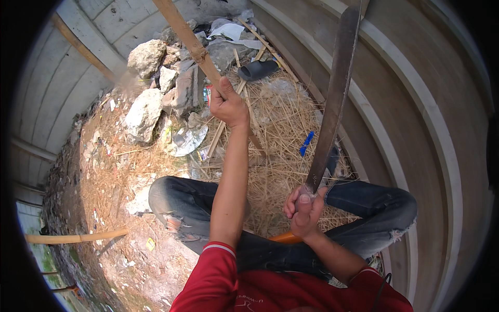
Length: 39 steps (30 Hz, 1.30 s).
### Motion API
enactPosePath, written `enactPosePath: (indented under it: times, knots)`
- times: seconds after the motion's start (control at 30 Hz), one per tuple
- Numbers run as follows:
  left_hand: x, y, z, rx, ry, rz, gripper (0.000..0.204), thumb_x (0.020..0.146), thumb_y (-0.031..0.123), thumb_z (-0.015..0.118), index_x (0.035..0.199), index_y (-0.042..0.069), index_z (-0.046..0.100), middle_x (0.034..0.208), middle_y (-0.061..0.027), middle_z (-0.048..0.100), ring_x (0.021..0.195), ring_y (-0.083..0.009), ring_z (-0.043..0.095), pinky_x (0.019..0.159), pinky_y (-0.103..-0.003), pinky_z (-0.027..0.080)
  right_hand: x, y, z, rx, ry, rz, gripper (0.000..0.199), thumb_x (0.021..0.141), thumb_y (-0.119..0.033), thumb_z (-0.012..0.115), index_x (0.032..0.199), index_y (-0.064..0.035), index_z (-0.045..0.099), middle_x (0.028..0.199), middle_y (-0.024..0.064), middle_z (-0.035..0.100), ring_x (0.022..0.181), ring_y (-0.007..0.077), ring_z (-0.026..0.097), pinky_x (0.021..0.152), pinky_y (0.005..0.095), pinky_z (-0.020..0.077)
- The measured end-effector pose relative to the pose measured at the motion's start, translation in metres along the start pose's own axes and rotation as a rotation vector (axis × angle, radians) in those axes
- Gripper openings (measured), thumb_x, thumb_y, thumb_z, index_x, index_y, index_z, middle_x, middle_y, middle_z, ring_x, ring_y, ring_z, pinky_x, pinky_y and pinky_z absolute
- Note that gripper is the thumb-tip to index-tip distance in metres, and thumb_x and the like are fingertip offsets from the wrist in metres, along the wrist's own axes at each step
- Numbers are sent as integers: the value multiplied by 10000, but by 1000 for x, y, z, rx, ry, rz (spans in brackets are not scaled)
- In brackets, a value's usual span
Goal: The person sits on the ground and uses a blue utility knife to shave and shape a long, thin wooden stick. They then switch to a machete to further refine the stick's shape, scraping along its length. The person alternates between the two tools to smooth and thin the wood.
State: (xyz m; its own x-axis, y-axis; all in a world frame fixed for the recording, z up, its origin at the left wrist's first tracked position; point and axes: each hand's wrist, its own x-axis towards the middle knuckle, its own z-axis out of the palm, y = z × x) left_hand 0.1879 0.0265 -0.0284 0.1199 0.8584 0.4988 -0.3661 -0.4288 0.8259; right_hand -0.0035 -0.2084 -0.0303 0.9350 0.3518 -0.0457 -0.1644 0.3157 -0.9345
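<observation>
a: where are the hands?

b: the left hand point(228, 105), just above the middle of the frame, is clamped round a long tan bamboo pole point(193, 46) that slants up to the top edge. the right hand point(304, 210), lower right of centre, is closed on the handle of a long dark rusty machete point(332, 99), blade rising to the upper right.

a: together?

b: well apart.

a: and around them?

b: dry yellow straw point(275, 130) across the centre, pale grey rocks point(148, 99) upper left, a dark rubber sandal point(257, 69) near the top, and a small blue plastic piece point(306, 141) right of the pole.
</observation>
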Motion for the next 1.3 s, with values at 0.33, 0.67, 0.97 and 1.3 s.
enactPosePath:
  times: [0.33,0.67,0.97,1.3]
  knots:
    - [6,-13,-12,19,26,-45,522,989,456,623,688,40,528,596,26,447,582,-88,367,517,-299,298,-28,41,-39,-6,130,788,414,1016,-443,552,842,-74,479,637,-5,456,498,84,445,457,253,385]
    - [1,-3,3,32,28,31,503,987,456,625,714,42,543,588,22,492,560,-88,419,516,-289,333,-25,92,-31,-193,-31,396,419,1015,-442,546,866,-54,491,617,-14,447,499,95,455,458,287,405]
    - [11,-7,-13,-4,21,-14,460,994,433,621,768,36,570,583,3,517,529,-87,496,507,-263,384,9,5,-21,31,44,451,420,1010,-449,563,847,-67,499,633,1,469,504,87,466,448,278,403]
    - [-3,-6,-1,-37,-22,3,379,992,369,645,828,28,622,606,-1,560,560,-63,538,529,-244,435,-27,66,-42,-126,-14,815,459,1021,-501,516,831,-85,479,614,-7,445,494,94,445,455,282,411]
